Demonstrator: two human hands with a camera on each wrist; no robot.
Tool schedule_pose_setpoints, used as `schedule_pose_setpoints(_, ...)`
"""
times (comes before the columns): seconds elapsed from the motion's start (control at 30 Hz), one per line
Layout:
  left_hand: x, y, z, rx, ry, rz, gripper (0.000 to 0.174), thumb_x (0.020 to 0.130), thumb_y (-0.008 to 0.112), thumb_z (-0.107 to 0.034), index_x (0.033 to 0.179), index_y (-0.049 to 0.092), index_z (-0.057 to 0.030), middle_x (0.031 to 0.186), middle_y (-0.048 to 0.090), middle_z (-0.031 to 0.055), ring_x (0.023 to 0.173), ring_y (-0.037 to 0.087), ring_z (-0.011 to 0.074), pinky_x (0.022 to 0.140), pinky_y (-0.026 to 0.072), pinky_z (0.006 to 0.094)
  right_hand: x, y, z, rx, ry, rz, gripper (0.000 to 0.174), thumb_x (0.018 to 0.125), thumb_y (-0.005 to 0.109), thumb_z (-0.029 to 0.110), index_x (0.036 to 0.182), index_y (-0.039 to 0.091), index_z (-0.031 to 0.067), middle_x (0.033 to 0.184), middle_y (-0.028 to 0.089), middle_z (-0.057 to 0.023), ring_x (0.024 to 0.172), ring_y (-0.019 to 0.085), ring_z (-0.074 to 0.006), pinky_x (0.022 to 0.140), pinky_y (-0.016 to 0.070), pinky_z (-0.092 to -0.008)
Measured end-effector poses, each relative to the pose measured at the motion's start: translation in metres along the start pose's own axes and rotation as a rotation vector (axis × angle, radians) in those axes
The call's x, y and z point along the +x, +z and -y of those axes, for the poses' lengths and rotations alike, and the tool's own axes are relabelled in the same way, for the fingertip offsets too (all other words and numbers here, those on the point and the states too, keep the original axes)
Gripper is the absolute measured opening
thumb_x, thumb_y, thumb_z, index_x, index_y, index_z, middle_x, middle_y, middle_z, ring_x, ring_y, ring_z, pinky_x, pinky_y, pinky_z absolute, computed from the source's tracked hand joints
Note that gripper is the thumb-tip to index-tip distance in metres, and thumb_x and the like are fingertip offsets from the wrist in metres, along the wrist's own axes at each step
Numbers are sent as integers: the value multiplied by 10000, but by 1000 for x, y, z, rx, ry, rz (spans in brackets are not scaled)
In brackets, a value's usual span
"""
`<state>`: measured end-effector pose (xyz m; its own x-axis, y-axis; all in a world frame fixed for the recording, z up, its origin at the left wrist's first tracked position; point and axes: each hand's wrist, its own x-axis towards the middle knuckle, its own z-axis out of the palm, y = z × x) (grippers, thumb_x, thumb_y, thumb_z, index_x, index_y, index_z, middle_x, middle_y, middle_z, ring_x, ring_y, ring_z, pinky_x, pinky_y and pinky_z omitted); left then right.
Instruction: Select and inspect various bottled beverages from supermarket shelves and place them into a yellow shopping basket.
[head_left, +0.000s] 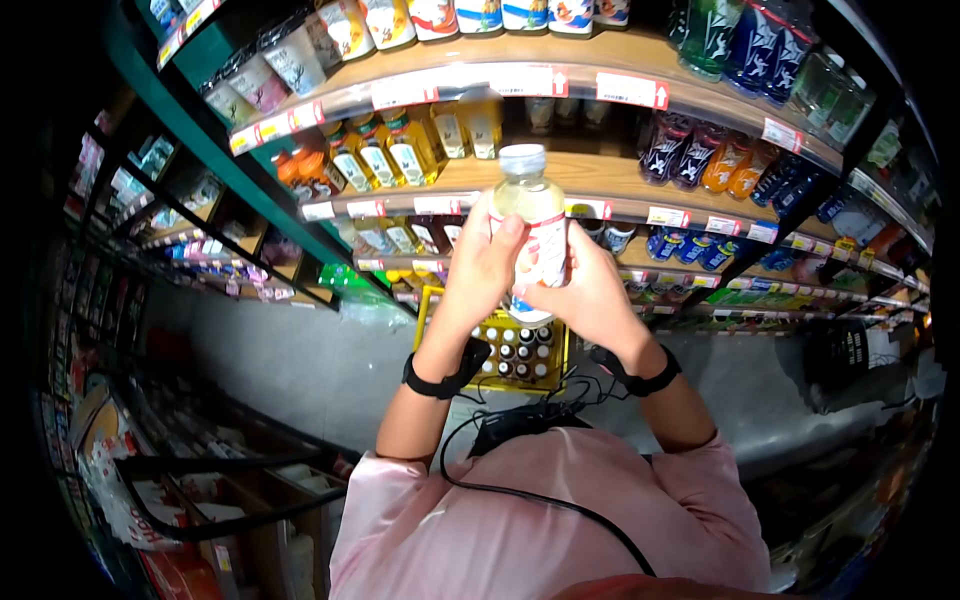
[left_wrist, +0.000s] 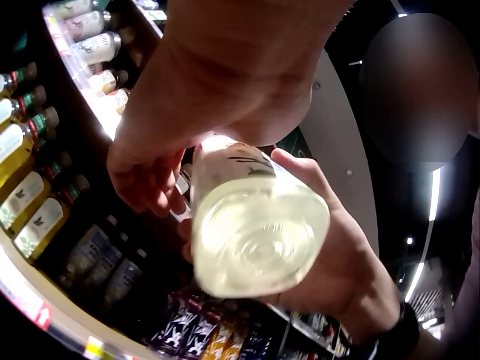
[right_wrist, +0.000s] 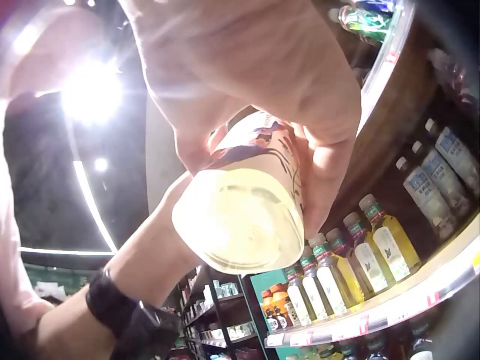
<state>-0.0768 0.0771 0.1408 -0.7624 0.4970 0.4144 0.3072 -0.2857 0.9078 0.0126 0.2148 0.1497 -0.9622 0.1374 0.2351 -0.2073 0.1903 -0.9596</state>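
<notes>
A clear plastic drink bottle (head_left: 541, 250) with a white cap and a printed label is held up between both hands in front of the shelves. It contains a pale yellow liquid. My left hand (head_left: 482, 262) grips its left side, thumb lying across the label. From the right, my right hand (head_left: 592, 290) holds it lower down, thumb on the front. The bottle's squarish base (left_wrist: 259, 236) faces the camera in the left wrist view. In the right wrist view, fingers wrap the label above the glowing base (right_wrist: 238, 221).
Shelves (head_left: 590, 180) packed with bottled drinks stand ahead, price tags along their edges. Yellow-drink bottles (head_left: 385, 150) are on the middle shelf at left. Below my hands, a yellow basket (head_left: 562, 375) contains several capped bottles. A black cable (head_left: 540, 497) crosses the pink shirt.
</notes>
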Motion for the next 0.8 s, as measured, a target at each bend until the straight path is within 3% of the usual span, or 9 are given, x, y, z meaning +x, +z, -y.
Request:
schedule_pose_setpoints(0.07,-14,-1,1,225,6,-15,438,1014,537,-262,1326,435,27,1123,606,113,1017,552,131,867,464,279,10,-12,2,314,-36,-29,506,792,769,76,1231,530,-6,1079,670,-70,952,633,-116,834,533,-313)
schedule_pose_setpoints(0.17,-50,-22,57,261,-210,-13,335,1008,556,-247,1227,515,3,872,588,53,832,556,113,758,470,279,39,-49,23,231,-104,-157,419,789,777,49,1147,563,5,1061,686,-82,939,654,-141,859,541,-336)
schedule_pose_setpoints(0.3,-140,-79,165,308,-515,148,327,998,581,-312,1016,640,8,834,623,8,796,553,98,731,471,269,78,-100,78,-150,-320,-246,488,749,812,106,1156,569,-12,1040,693,-100,919,667,-151,832,541,-311)
schedule_pose_setpoints(0.33,-166,-95,192,227,-690,100,323,999,577,-306,998,650,9,820,639,22,757,580,103,700,484,268,89,-111,89,-170,-315,-238,484,754,813,138,1144,573,-20,1028,692,-107,891,668,-146,810,542,-304)
schedule_pose_setpoints(0.37,-194,-110,213,222,-656,69,301,997,573,-289,963,646,1,797,648,33,705,591,105,641,480,256,102,-121,98,-189,-310,-229,484,758,814,170,1131,577,-29,1017,691,-114,862,669,-140,789,544,-297)
schedule_pose_setpoints(0.47,-266,-140,263,31,-860,-363,203,969,575,-211,946,637,-19,721,628,51,609,576,127,557,470,269,143,-148,111,-320,-317,-244,509,759,815,282,1103,596,-24,936,700,-101,816,673,-140,723,536,-276)
schedule_pose_setpoints(0.53,-305,-151,281,14,-833,-618,191,962,570,-199,938,635,-20,681,613,62,561,570,144,528,469,278,166,-158,118,-441,-270,-257,453,795,784,272,1122,630,-2,971,707,-74,854,654,-126,765,510,-274)
schedule_pose_setpoints(0.63,-348,-163,298,20,-852,-782,179,955,566,-185,928,629,-19,646,596,66,538,574,154,505,467,278,199,-170,114,-462,-252,-275,400,834,749,234,1149,638,14,1012,702,-58,884,634,-118,793,491,-281)
schedule_pose_setpoints(0.8,-384,-170,313,65,-963,-728,161,940,563,-173,939,625,-24,683,620,80,550,595,170,492,484,291,249,-189,94,-491,-240,-326,390,801,770,186,1127,652,8,993,713,-96,886,668,-163,821,513,-310)
